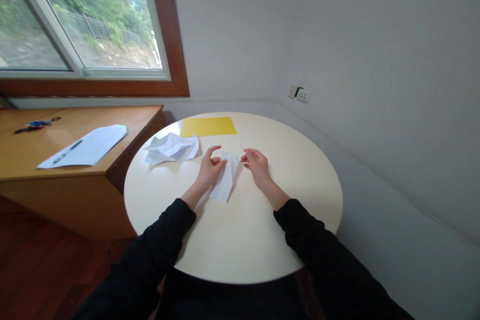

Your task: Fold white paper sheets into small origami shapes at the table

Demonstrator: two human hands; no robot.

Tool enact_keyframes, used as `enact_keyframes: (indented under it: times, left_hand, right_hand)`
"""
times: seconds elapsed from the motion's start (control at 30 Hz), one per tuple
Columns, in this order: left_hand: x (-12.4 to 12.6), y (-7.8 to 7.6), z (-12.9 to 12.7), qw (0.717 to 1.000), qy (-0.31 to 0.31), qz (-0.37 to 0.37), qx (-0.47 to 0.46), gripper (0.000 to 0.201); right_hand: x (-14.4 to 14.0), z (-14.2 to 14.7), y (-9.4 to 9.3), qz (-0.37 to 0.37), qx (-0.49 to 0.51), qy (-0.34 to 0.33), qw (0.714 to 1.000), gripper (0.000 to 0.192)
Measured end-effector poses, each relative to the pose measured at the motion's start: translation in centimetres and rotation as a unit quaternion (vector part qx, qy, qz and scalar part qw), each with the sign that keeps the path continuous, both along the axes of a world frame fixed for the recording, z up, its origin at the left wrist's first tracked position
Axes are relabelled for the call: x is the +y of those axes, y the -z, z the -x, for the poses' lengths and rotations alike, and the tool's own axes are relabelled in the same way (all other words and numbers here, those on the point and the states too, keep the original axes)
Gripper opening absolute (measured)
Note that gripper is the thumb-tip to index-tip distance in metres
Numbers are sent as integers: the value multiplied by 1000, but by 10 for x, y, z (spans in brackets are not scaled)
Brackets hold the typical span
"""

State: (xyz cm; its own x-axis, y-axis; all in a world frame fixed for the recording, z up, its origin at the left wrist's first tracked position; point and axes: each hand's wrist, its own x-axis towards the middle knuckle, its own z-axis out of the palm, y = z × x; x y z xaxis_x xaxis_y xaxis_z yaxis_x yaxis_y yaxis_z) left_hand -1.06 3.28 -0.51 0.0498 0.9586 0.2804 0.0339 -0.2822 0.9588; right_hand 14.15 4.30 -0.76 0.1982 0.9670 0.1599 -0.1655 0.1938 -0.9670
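Note:
A narrow, folded piece of white paper slants between my two hands above the near middle of the round table. My left hand is on its left side, thumb on the paper's edge and index finger raised apart; the other fingers are partly hidden, and they seem to hold the paper. My right hand is a little to the right of the paper, not touching it, with fingers loosely bent and nothing seen in them. Farther left on the table lies a larger creased white paper.
A yellow sheet lies flat at the far edge of the round cream table. The wooden desk on the left bears white papers, a pen and scissors-like tools. Walls stand behind and to the right.

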Motion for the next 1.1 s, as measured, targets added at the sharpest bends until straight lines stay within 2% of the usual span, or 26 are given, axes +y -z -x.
enact_keyframes:
  times: [0.13, 0.23, 0.43, 0.7, 0.8, 0.9, 1.1]
  left_hand:
    - [-6, -5, -1, 999, 37, -4, 23, 48]
    - [-8, -7, -2, 998, 53, -4, 25, 49]
    - [-8, -6, -3, 995, 91, 29, 7, 61]
    - [-12, -10, -1, 986, 158, 47, 6, 71]
    - [-12, -10, -1, 980, 191, 53, 12, 56]
    - [-9, -7, 0, 974, 210, 72, 34, 36]
    - [-8, -1, -1, 962, 233, 136, -35, 36]
  right_hand:
    - [-6, 4, -3, 37, 24, -118, 992, 55]
    - [-7, 7, -1, 7, -12, -165, 986, 64]
    - [-7, 6, -1, -56, -80, -115, 989, 47]
    - [-3, 2, 1, -25, -91, -83, 992, 38]
    - [0, -1, 1, -20, -107, -47, 993, 36]
    - [0, -2, 1, -27, -124, -55, 990, 38]
    - [-3, 0, 2, -41, -125, -94, 987, 34]
